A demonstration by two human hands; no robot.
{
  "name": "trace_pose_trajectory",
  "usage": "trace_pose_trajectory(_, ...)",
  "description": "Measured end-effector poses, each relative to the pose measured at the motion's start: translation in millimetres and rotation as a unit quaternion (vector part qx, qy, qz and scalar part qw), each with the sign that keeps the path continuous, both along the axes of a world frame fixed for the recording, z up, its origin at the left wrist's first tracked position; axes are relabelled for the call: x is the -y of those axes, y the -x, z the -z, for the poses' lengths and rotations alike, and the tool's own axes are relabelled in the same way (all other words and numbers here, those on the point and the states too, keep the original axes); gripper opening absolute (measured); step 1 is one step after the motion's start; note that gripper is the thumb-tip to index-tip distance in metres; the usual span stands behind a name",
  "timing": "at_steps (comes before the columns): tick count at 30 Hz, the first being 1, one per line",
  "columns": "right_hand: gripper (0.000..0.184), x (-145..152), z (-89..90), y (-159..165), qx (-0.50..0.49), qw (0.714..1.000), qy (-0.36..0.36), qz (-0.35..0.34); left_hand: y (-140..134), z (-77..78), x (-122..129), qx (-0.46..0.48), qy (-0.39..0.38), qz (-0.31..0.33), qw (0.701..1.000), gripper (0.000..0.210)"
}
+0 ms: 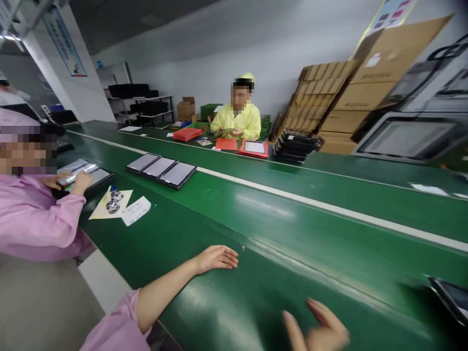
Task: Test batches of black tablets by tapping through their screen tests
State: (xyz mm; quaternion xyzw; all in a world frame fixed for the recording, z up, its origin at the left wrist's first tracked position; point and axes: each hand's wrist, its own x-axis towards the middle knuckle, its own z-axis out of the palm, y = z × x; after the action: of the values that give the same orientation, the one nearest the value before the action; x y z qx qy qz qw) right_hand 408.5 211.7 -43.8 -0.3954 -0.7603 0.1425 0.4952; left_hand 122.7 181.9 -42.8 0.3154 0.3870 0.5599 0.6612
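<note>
Over the green surface [256, 292], two bare hands with nothing visible in either grip.
The left hand [218, 258] rests there, its grip loose, fingers stretched forward; the blurred right hand [327, 336] has its grip wide, thumb and finger apart. A dark-framed panel [453, 295] lies right of it, well apart; farther off, three grey panels [160, 167] lie in a row, a person in yellow [252, 119] beyond.

The left hand [218, 258] is laid palm down on the green table [204, 214]. The right hand [322, 327] is blurred, its thumb and finger spread. Three gray panels [159, 166] are set in a black tray [177, 187]. Flat things [78, 169] are touched by a person in pink [36, 214] at the left. Yellow is worn by a person across the table [252, 119].
</note>
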Motion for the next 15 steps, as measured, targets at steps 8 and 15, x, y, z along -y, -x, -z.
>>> trace_pose_trajectory(8,0.024,-20,2.9,94,0.261,0.941,-0.095,-0.191,5,6.8,-3,0.050,0.002,0.011,0.999,0.049)
trace_pose_trajectory(15,0.015,-31,-2.3,86,0.275,0.936,-0.038,-0.218,17,0.6,-41,0.095,0.071,0.169,0.978,0.047)
